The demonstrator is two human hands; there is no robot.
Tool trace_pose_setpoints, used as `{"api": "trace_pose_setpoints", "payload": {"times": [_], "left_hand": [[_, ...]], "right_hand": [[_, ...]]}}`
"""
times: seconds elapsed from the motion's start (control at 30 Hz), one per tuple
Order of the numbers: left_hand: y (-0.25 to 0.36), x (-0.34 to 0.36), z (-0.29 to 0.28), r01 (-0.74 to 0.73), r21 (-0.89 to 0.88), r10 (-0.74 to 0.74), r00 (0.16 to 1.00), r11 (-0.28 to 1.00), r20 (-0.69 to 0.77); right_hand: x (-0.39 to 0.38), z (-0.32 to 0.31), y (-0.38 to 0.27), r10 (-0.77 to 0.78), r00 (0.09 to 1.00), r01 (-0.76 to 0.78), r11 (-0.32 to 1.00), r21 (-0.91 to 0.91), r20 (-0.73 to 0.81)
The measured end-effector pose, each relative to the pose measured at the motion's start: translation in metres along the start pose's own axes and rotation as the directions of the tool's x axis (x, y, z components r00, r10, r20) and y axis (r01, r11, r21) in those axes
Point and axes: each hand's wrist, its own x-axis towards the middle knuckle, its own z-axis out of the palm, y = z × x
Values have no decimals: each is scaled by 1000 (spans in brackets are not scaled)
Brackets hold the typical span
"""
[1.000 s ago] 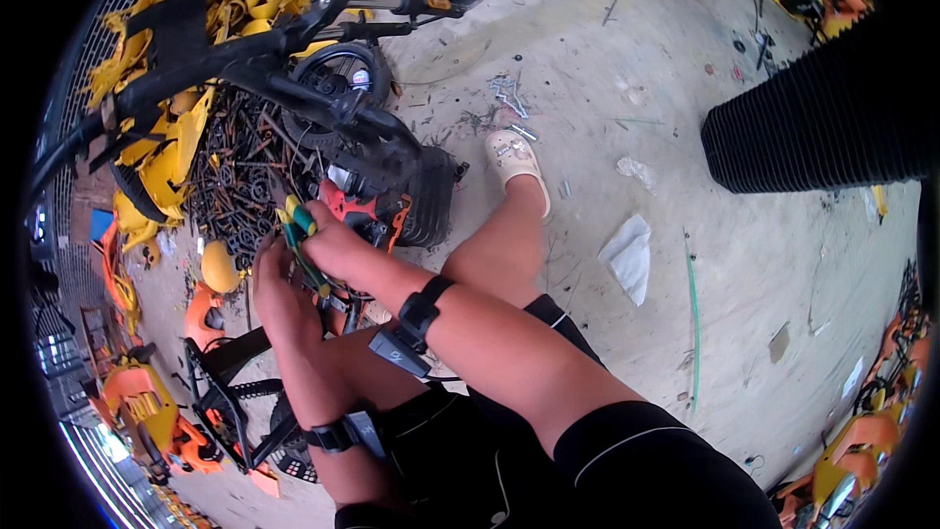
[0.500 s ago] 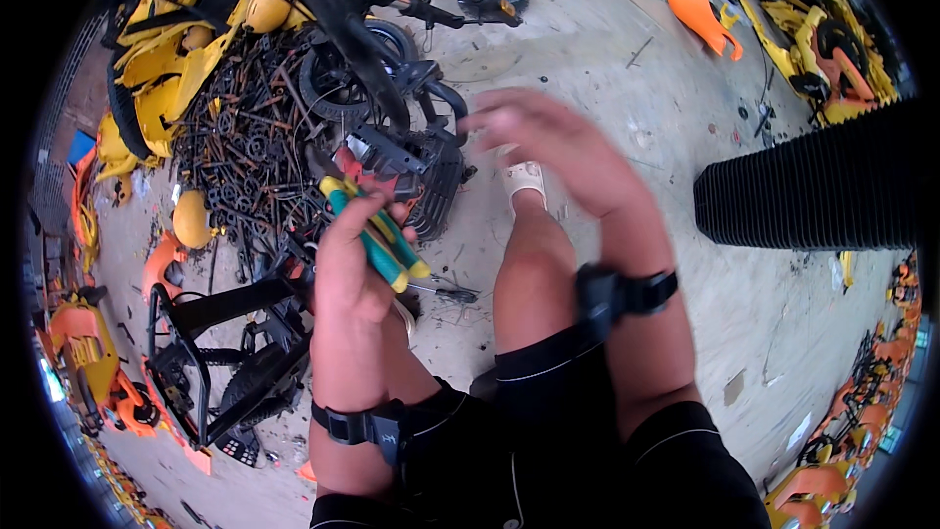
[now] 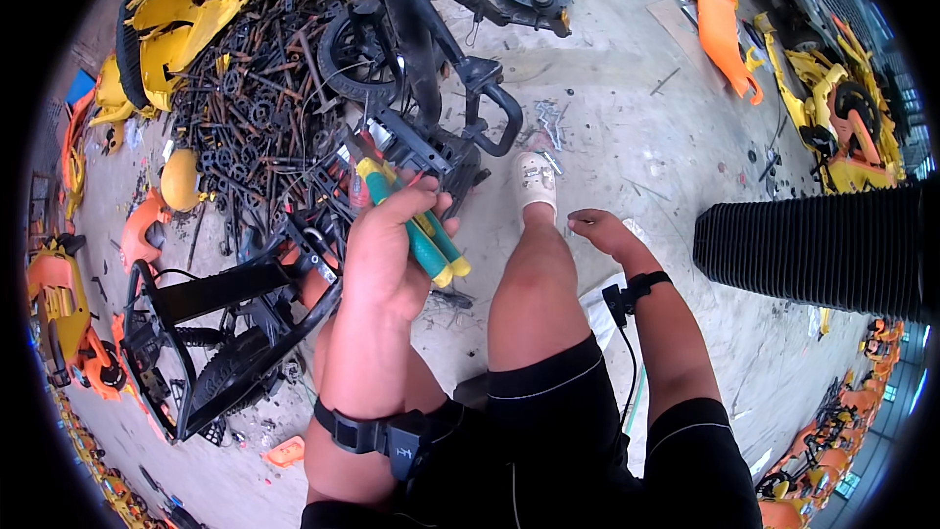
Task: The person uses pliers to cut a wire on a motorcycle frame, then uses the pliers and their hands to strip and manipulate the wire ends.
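Note:
My left hand is closed around green-and-yellow-handled pliers, held over my lap just in front of a black scooter frame and a low black part with red pieces. My right hand is lower right, beside my white-clogged foot, its fingertips pinched together; what they hold, if anything, is too small to name. A white sheet lies on the floor under that arm.
A heap of rusty metal parts, yellow panels and a black frame with a tire lie leftward. An orange panel lies back right. A tall ribbed black stack stands at right. Scraps dot the floor.
My hands have separated: the left has risen slightly rightward with the pliers, while the right left them, swung up and right, then dropped beside my foot. The view has shifted.

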Motion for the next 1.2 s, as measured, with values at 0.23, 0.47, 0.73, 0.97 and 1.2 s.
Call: {"api": "trace_pose_setpoints", "payload": {"times": [0.23,0.47,0.73,0.97,1.2], "left_hand": [[4,-6,5,-13,14,13,1000,1000,-19],[3,-4,2,-30,-14,29,1000,999,-5],[6,-7,1,-23,-6,23,1000,1000,-17],[9,-8,-1,-13,-11,13,1000,1000,-14],[12,-11,-1,-6,8,6,1000,1000,-11]], "right_hand": [[13,10,-6,-45,995,50,997,-59,90],[13,18,-4,-111,994,107,986,-130,-22],[26,28,15,-190,975,169,971,-166,-115],[30,32,18,-147,986,131,975,-179,-82],[31,35,12,-50,998,47,997,-66,-33]]}}
